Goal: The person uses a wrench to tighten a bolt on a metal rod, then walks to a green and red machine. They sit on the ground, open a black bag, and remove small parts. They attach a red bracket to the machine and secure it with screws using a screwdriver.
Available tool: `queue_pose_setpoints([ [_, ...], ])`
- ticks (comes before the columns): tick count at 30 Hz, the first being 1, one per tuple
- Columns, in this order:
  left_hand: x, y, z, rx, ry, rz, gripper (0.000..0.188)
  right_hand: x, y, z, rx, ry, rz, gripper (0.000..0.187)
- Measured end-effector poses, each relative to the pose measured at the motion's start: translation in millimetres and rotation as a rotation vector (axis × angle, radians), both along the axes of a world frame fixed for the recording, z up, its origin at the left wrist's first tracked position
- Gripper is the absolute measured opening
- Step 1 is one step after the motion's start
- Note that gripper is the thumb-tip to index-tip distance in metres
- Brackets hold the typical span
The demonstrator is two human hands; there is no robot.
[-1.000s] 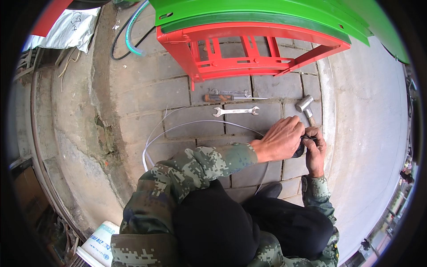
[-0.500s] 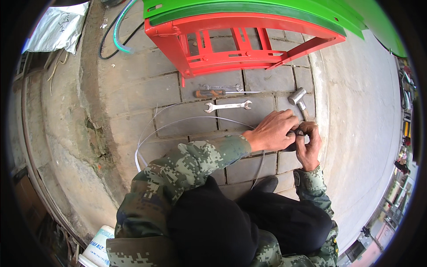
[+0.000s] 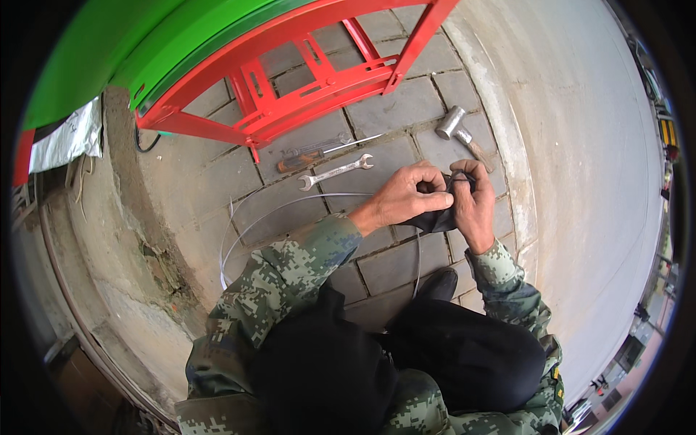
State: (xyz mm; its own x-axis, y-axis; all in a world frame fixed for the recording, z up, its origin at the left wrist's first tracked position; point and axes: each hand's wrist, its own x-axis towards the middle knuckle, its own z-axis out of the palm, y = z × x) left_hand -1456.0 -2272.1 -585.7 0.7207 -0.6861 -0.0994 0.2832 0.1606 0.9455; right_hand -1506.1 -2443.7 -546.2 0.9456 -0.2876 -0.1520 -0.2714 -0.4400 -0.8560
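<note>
Two bare hands meet just right of the frame's centre, over grey paving bricks (image 3: pixel 406 109). The left hand (image 3: pixel 406 199) curls its fingers around a small black object (image 3: pixel 435 220), and the right hand (image 3: pixel 471 203) closes on the same object from the right, thumbs nearly touching. What the object is cannot be told. A thin loop of pale wire (image 3: pixel 246 232) arcs across the bricks left of the hands. Above the hands lie an open-ended spanner (image 3: pixel 336 172), a screwdriver (image 3: pixel 319 154) with an orange handle, and, to the upper right, a hammer (image 3: pixel 457 129). A red metal frame (image 3: pixel 290 109) fills the upper part.
</note>
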Motion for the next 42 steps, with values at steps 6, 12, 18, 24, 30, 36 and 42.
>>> queue_pose_setpoints([
  [6, 2.3, 4.6, 3.6, -0.053, -0.037, 0.080, 0.022, 11.4, 0.1, -5.6, 0.566, 0.119, -0.259, 0.018],
  [12, -1.1, 8.3, 4.1, -0.029, 0.217, 0.225, 0.020, 14.8, -26.0, -3.7, 1.200, 0.240, -0.308, 0.021],
  [18, 2.9, 11.1, -5.7, -0.181, 0.327, 0.243, 0.022, 30.5, -60.4, 15.6, 1.219, 0.044, -0.317, 0.015],
  [24, 7.8, 6.7, -9.7, -0.133, 0.504, 0.350, 0.022, 13.1, -45.2, 26.8, -0.247, -0.340, -0.173, 0.056],
  [30, 9.9, 4.5, -2.2, -0.144, 0.399, 0.404, 0.020, -5.5, -1.5, 9.0, -0.355, -0.176, 0.400, 0.029],
  [36, 37.2, 26.5, -2.2, -0.152, 0.335, 0.638, 0.024, -7.3, -23.0, -3.3, 0.101, -0.036, 0.252, 0.026],
  [42, 13.7, 8.4, 0.3, 0.297, 0.171, 0.323, 0.041, -4.0, -10.6, 1.4, 0.271, 0.077, 0.200, 0.029],
])
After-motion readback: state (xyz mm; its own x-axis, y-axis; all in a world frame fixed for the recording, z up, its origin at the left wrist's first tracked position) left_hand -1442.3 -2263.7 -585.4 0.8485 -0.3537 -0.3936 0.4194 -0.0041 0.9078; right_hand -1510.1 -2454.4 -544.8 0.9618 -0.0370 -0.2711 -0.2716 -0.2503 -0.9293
